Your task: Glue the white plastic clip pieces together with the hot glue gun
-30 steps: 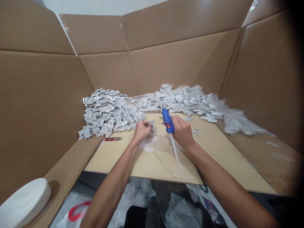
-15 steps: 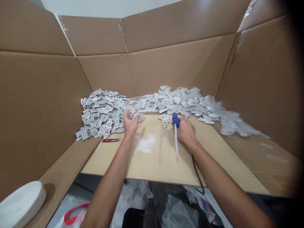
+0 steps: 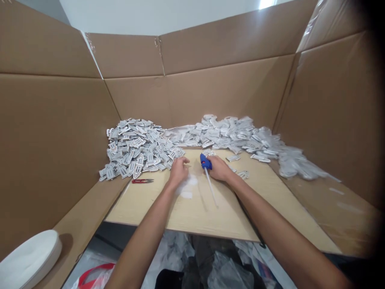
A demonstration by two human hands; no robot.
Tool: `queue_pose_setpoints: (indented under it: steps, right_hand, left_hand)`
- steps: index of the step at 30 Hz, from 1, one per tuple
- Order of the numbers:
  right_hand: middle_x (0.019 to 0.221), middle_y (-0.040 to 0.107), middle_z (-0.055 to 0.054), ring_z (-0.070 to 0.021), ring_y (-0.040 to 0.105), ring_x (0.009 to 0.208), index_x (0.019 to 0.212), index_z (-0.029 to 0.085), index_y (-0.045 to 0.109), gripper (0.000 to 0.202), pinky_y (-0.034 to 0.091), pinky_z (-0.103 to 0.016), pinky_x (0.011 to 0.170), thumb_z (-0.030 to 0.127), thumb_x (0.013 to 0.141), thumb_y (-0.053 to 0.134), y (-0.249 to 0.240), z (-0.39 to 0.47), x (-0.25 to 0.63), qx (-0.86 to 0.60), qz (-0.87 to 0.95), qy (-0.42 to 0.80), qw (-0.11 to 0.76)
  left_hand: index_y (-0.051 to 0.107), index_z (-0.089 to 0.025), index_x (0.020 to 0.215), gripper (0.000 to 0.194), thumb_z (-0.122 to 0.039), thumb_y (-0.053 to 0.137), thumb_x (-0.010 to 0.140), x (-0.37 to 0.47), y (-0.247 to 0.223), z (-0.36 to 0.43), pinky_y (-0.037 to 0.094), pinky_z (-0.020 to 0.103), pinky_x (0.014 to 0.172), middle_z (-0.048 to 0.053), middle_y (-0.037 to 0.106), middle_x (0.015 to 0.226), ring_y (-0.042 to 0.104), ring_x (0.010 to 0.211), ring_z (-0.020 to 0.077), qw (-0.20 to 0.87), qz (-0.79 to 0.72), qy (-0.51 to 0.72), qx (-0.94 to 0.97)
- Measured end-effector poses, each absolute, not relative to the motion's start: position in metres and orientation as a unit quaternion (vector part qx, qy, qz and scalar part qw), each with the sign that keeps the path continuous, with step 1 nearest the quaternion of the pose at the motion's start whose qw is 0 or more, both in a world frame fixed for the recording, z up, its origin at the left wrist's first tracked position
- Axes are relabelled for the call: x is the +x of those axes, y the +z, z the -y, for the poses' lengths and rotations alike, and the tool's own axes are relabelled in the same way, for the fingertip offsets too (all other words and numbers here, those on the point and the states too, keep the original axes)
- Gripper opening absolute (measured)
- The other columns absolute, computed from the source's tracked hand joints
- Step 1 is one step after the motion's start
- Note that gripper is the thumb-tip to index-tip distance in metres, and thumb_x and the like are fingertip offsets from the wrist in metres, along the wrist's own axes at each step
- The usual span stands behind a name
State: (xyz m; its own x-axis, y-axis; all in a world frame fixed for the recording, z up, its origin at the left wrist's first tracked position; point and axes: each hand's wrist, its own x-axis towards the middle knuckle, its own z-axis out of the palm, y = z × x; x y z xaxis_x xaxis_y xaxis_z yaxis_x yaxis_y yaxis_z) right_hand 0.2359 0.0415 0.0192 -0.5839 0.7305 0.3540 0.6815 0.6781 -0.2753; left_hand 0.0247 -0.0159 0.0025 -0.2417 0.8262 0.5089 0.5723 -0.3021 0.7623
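Observation:
My right hand is wrapped round a blue hot glue gun; a long pale glue stick sticks out of its back and slants down toward me. Opposite it, my left hand has its fingers curled in over the board; what they hold, if anything, is hidden. Just behind the left hand rises a heap of grey-and-white shield-shaped pieces. One or more similar pieces lie partly hidden behind the glue gun. Two more loose pieces lie near my right hand.
Red-handled thread snips lie left on the wooden board. Pieces in clear plastic are piled at the back right. Cardboard walls surround the work area. A white round container stands lower left; a dark cord runs beneath my right forearm.
My left hand has moved right, away from the heap, and its fingers have curled in. My right hand has brought the glue gun left, uncovering loose pieces. The camera view has tilted up slightly.

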Motion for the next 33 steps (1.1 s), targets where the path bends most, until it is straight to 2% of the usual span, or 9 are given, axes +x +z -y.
queue_pose_setpoints:
  steps: [4, 9, 12, 15, 17, 19, 23, 28, 33]
  right_hand:
    - [0.095, 0.071, -0.010, -0.0246, 0.057, 0.088, 0.099, 0.016, 0.066, 0.028, 0.039, -0.029, 0.079, 0.011, 0.072, 0.066, 0.023, -0.040, 0.235, -0.389, 0.893, 0.054, 0.219]
    - [0.089, 0.070, -0.009, -0.0246, 0.054, 0.085, 0.097, 0.017, 0.067, 0.024, 0.038, -0.029, 0.076, 0.012, 0.074, 0.064, 0.023, -0.034, 0.240, -0.368, 0.895, 0.048, 0.247]
    - [0.089, 0.069, -0.009, -0.0238, 0.055, 0.085, 0.095, 0.018, 0.066, 0.021, 0.040, -0.030, 0.076, 0.012, 0.075, 0.060, 0.023, -0.029, 0.241, -0.354, 0.874, 0.072, 0.324]
    - [0.086, 0.070, -0.006, -0.0209, 0.059, 0.078, 0.094, 0.019, 0.064, 0.013, 0.044, -0.030, 0.074, 0.019, 0.082, 0.059, 0.026, -0.023, 0.234, -0.355, 0.808, 0.171, 0.437]
    - [0.085, 0.072, -0.005, -0.0200, 0.063, 0.076, 0.092, 0.019, 0.065, 0.012, 0.047, -0.030, 0.074, 0.029, 0.085, 0.061, 0.030, -0.017, 0.228, -0.353, 0.757, 0.258, 0.486]
    - [0.089, 0.074, -0.005, -0.0205, 0.066, 0.079, 0.090, 0.019, 0.066, 0.016, 0.049, -0.031, 0.076, 0.034, 0.084, 0.065, 0.032, -0.011, 0.223, -0.350, 0.727, 0.314, 0.501]
    - [0.091, 0.074, -0.005, -0.0206, 0.067, 0.078, 0.096, 0.020, 0.064, 0.021, 0.048, -0.030, 0.073, 0.031, 0.079, 0.071, 0.031, 0.000, 0.219, -0.348, 0.772, 0.304, 0.435]
    - [0.087, 0.072, -0.006, -0.0214, 0.064, 0.075, 0.084, 0.020, 0.060, 0.024, 0.042, -0.027, 0.066, 0.021, 0.068, 0.078, 0.024, 0.011, 0.213, -0.322, 0.872, 0.263, 0.258]
    - [0.083, 0.071, -0.003, -0.0193, 0.063, 0.073, 0.084, 0.020, 0.059, 0.022, 0.041, -0.026, 0.065, 0.020, 0.069, 0.075, 0.025, 0.011, 0.214, -0.327, 0.854, 0.290, 0.281]
  left_hand:
    - [0.075, -0.020, 0.083, 0.032, 0.001, 0.058, 0.066, 0.025, 0.001, 0.016, 0.050, 0.044, 0.097, 0.008, 0.073, 0.087, 0.066, 0.090, 0.0248, 0.136, -0.578, 0.520, 0.614]
    - [0.077, -0.016, 0.095, 0.031, -0.001, 0.060, 0.073, 0.032, 0.001, 0.018, 0.050, 0.043, 0.102, 0.013, 0.076, 0.106, 0.069, 0.103, 0.0250, 0.183, -0.552, 0.494, 0.646]
    - [0.076, -0.013, 0.108, 0.031, -0.008, 0.066, 0.079, 0.036, 0.001, 0.021, 0.052, 0.042, 0.101, 0.017, 0.073, 0.119, 0.069, 0.109, 0.0261, 0.225, -0.549, 0.480, 0.646]
    - [0.071, -0.013, 0.122, 0.043, -0.023, 0.076, 0.080, 0.042, 0.005, 0.023, 0.055, 0.038, 0.093, 0.019, 0.069, 0.129, 0.069, 0.108, 0.0260, 0.279, -0.513, 0.501, 0.638]
    - [0.073, -0.013, 0.117, 0.044, -0.034, 0.080, 0.080, 0.044, 0.010, 0.024, 0.055, 0.034, 0.087, 0.018, 0.072, 0.122, 0.071, 0.101, 0.0241, 0.319, -0.465, 0.510, 0.650]
    - [0.075, -0.012, 0.101, 0.038, -0.043, 0.078, 0.081, 0.043, 0.015, 0.023, 0.055, 0.030, 0.076, 0.015, 0.076, 0.101, 0.071, 0.085, 0.0214, 0.354, -0.443, 0.512, 0.645]
    - [0.065, -0.012, 0.077, 0.031, -0.039, 0.077, 0.082, 0.032, 0.021, 0.018, 0.053, 0.028, 0.061, 0.009, 0.071, 0.074, 0.068, 0.061, 0.0180, 0.342, -0.520, 0.603, 0.500]
    - [0.056, -0.014, 0.091, 0.015, -0.017, 0.070, 0.086, 0.019, 0.027, 0.015, 0.057, 0.029, 0.067, 0.008, 0.073, 0.082, 0.073, 0.065, 0.0174, 0.317, -0.534, 0.724, 0.300]
    - [0.055, -0.015, 0.097, 0.023, -0.011, 0.072, 0.081, 0.024, 0.029, 0.016, 0.058, 0.029, 0.069, 0.005, 0.072, 0.080, 0.073, 0.063, 0.0164, 0.340, -0.507, 0.736, 0.291]
